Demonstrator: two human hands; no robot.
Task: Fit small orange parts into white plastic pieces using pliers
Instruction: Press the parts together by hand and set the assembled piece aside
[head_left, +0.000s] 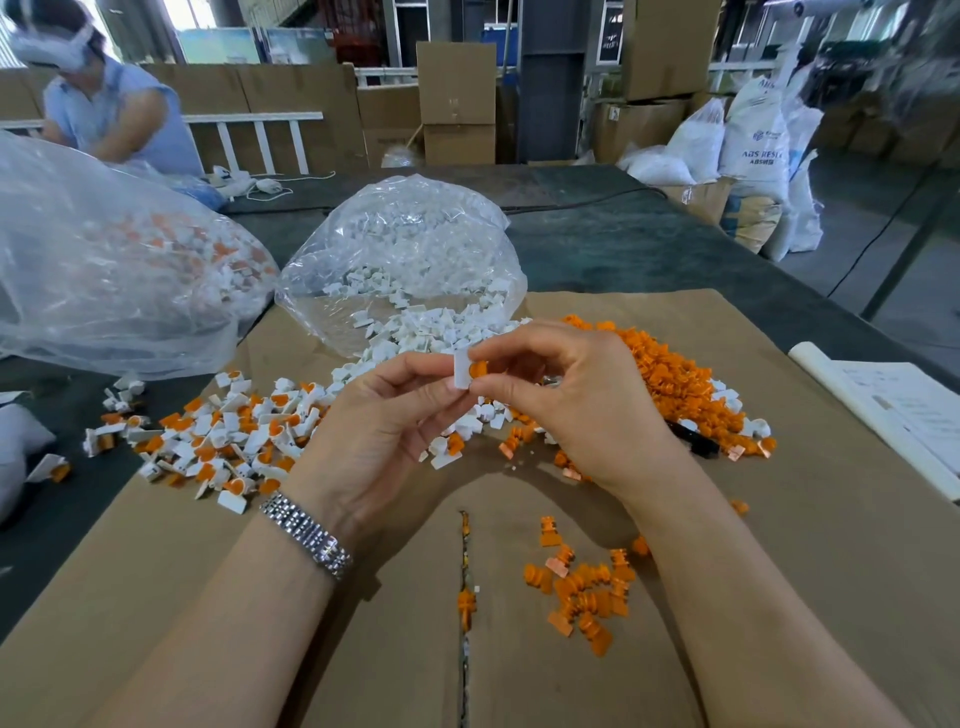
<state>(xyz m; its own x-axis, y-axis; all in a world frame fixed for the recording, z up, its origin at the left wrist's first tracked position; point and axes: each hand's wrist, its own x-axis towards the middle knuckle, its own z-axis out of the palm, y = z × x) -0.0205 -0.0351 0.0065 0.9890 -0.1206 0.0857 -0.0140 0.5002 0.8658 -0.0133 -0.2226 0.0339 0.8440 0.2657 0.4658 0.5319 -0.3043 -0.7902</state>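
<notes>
At the far left of the cardboard sheet (779, 519), a heap of assembled pieces (218, 436) is seen, white bodies with orange showing in them, well apart from the hands. Just right of it, the left hand (374, 431) is raised above the sheet, a metal watch band (306, 535) at its wrist, and a white plastic piece (461, 369) is pinched between its thumb and fingertips. The piece is held roughly upright, its long axis running near vertical in the view. Directly against its right face an orange part (479, 370) is presented by the right hand (582, 405), whose thumb and forefinger are closed on it. The two parts are touching, and the orange one appears to be partly seated, though how deep cannot be told. The coming move is judged to turn on this meeting: the insertion would run sideways, from right to left, across the white piece's long axis, with both hands equally near. Behind the hands lies a clear bag of white pieces (405, 260), and to the right a pile of loose orange parts (670, 384). A dark tool handle (693, 441), possibly the pliers, lies beside the right wrist, untouched.
</notes>
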